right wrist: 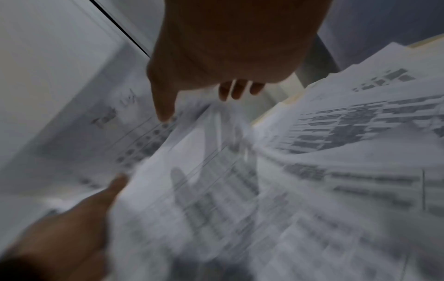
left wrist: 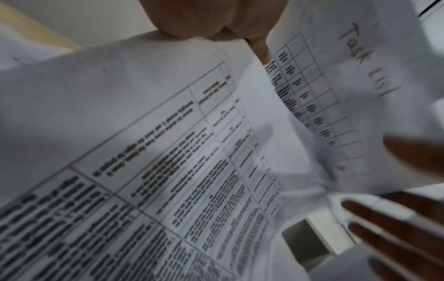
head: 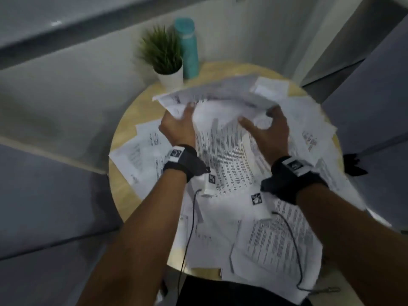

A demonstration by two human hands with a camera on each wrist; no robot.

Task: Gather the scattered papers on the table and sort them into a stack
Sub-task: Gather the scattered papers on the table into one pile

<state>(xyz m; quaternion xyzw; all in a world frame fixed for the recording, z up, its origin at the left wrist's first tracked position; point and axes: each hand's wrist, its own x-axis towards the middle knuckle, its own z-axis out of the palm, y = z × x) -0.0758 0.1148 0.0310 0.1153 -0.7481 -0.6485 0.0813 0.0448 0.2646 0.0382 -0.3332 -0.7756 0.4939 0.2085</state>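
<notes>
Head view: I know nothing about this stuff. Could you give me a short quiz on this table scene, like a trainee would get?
1. True or false: the left hand grips the lifted papers.
2. What stands next to the potted plant? A) a teal bottle B) a red mug C) a laptop
3. In one word, what shape is the top of the wooden table?
Key: 1 true; 2 A; 3 round.
</notes>
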